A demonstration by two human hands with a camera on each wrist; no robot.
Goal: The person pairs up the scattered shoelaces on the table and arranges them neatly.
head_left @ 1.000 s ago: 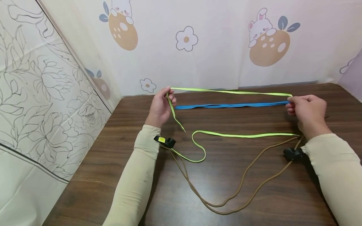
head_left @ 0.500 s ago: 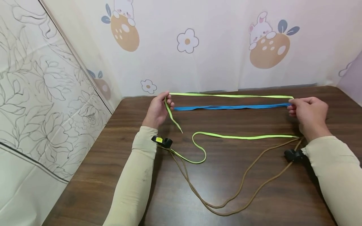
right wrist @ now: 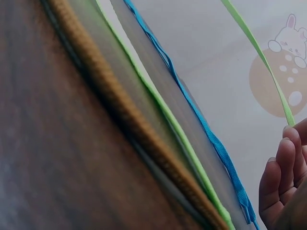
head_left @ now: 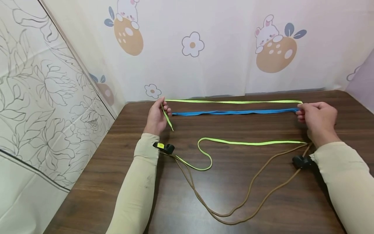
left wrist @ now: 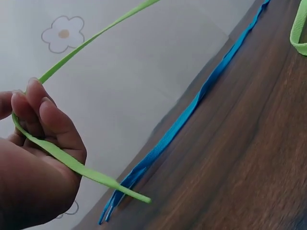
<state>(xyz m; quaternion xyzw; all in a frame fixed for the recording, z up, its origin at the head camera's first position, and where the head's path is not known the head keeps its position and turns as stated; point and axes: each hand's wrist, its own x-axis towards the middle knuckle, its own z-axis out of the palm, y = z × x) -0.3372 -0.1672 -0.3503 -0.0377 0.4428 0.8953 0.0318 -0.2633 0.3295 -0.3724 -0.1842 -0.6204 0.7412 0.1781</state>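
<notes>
My left hand (head_left: 157, 117) pinches a flat yellow-green shoelace (head_left: 233, 102) between thumb and fingers at the table's back left. From that grip a short tail hangs down, its tip (left wrist: 139, 197) loose in the left wrist view. At the back right, my right hand (head_left: 319, 122) pinches the same lace, which runs nearly straight between both hands. Just nearer than it lies a blue shoelace (head_left: 233, 112), folded lengthwise on the table, with tips (left wrist: 106, 218) at its left end. My right thumb is mostly hidden in the right wrist view.
On the brown table (head_left: 117, 195), a curved yellow-green length (head_left: 251, 143) lies nearer me; whether it joins the held lace, I cannot tell. A looped brown cord (head_left: 230, 214) lies in front, passing under both wrists. A printed wall covering (head_left: 222, 48) stands behind the table.
My left hand has moved left and a little down, and the hanging tail looks shorter. The stretched lace is lower, closer to the blue one. My right hand has barely moved.
</notes>
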